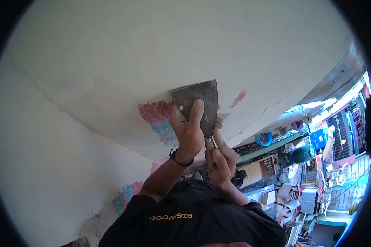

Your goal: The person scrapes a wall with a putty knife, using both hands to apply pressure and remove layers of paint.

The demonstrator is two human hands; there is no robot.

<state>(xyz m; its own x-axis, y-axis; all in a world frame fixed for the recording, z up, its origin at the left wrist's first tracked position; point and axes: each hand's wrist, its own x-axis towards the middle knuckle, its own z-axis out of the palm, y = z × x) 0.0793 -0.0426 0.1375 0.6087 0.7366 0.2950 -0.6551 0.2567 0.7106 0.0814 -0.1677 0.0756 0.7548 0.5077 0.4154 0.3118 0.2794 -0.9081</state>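
Observation:
A wide putty knife (208, 109) with a dark, worn metal blade is held up against the pale wall surface (132, 53), its broad edge pointing away from me. My left hand (190, 136), with a dark bracelet at the wrist, pinches the blade, thumb flat on its face and fingers mostly hidden behind. My right hand (221, 166) is wrapped round the wooden handle (210, 146) below the blade. A patch of red and light blue paint (158, 119) shows on the wall just left of the blade, and a smaller red streak (238, 99) lies to its right.
More blue and pink paint (127, 193) marks the lower left wall. A thin crack (264, 111) runs across the surface at right. Beyond stand a green cylinder (304, 153), a blue container (318, 139), a white box (311, 200), wooden chairs and clutter.

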